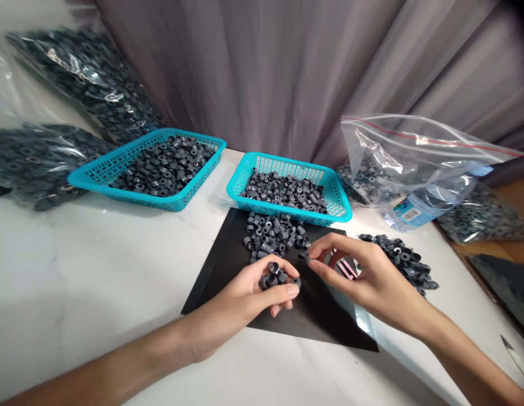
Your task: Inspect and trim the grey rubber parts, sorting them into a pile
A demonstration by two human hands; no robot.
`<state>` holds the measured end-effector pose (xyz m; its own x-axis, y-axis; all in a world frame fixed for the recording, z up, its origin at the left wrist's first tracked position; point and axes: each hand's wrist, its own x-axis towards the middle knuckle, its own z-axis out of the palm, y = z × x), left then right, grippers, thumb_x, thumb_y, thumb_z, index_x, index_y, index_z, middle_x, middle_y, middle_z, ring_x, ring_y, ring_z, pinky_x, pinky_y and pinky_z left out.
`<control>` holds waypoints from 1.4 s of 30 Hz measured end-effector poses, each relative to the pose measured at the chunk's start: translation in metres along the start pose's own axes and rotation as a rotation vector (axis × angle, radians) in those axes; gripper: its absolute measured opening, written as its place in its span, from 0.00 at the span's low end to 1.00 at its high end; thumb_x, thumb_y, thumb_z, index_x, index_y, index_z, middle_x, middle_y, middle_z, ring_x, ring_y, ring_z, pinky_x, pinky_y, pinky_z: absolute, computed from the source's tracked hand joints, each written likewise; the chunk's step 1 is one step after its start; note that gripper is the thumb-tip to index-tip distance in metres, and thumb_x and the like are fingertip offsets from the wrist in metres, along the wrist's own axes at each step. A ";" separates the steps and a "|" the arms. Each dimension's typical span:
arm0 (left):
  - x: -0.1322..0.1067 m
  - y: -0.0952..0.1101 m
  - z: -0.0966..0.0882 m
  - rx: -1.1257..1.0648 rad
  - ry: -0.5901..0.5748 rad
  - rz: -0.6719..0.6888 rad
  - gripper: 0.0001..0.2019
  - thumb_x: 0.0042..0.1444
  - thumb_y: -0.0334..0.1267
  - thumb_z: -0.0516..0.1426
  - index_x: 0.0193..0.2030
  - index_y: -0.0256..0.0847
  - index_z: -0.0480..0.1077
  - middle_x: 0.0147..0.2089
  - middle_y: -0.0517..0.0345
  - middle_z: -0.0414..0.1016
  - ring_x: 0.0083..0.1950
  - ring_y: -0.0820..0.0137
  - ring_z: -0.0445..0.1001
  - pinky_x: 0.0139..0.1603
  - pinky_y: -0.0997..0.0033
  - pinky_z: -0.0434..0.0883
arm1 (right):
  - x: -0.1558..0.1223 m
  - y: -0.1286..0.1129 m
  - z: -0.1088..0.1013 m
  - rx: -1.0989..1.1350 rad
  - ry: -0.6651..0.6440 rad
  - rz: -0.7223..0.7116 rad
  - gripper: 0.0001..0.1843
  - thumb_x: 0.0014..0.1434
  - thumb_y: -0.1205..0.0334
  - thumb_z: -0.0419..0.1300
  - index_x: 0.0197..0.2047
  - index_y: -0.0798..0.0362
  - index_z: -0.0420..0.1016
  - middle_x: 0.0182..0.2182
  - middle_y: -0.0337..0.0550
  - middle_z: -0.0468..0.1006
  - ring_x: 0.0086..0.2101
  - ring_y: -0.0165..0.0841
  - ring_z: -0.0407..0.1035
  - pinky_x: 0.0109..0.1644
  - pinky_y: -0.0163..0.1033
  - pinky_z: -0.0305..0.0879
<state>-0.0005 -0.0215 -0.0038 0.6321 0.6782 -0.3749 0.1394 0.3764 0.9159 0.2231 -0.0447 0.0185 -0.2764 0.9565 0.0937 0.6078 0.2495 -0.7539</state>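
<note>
My left hand (262, 290) is cupped around several small dark grey ring-shaped caps (273, 274), with one more pinched between thumb and index finger. To its right, my right hand (350, 262) pinches a single grey cap (304, 257) between thumb and fingertips. Both hands are over a black mat (295, 316). Just beyond them a loose pile of grey caps (274, 234) lies on the mat, against the front of a turquoise basket (289, 214) holding more of them. Partly behind my right hand shows a pink-and-white striped item (344, 266) whose kind I cannot make out.
Another turquoise basket (160, 200) of caps stands at left, beside clear bags (88, 79) full of caps. A second pile of caps (403, 259) lies right of my right hand. A water bottle (431, 203) leans by a zip bag (380, 152). Grey curtain (262, 73) hangs behind.
</note>
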 end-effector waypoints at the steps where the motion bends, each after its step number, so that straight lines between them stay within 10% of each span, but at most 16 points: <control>1: 0.000 0.000 0.000 0.009 0.004 0.014 0.11 0.62 0.44 0.59 0.49 0.43 0.69 0.33 0.65 0.70 0.34 0.74 0.64 0.39 0.71 0.61 | 0.000 -0.001 -0.001 0.030 -0.016 0.015 0.05 0.67 0.57 0.59 0.41 0.48 0.73 0.38 0.38 0.78 0.33 0.29 0.71 0.32 0.33 0.66; 11: 0.002 -0.001 0.001 0.068 0.045 0.085 0.11 0.62 0.43 0.59 0.48 0.43 0.67 0.33 0.66 0.71 0.34 0.75 0.66 0.39 0.72 0.63 | 0.002 0.000 -0.001 0.336 -0.147 0.031 0.04 0.66 0.59 0.62 0.41 0.49 0.75 0.39 0.38 0.79 0.39 0.30 0.73 0.45 0.34 0.68; 42: -0.001 -0.012 0.008 0.307 0.157 0.199 0.07 0.61 0.41 0.58 0.40 0.44 0.63 0.29 0.69 0.62 0.30 0.75 0.62 0.31 0.75 0.62 | -0.002 0.010 0.015 0.427 -0.088 0.041 0.08 0.65 0.57 0.62 0.44 0.51 0.75 0.37 0.43 0.78 0.33 0.30 0.73 0.36 0.35 0.74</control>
<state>0.0028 -0.0317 -0.0135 0.5487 0.8161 -0.1813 0.2624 0.0377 0.9642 0.2186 -0.0466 0.0012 -0.3318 0.9432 0.0161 0.2629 0.1088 -0.9587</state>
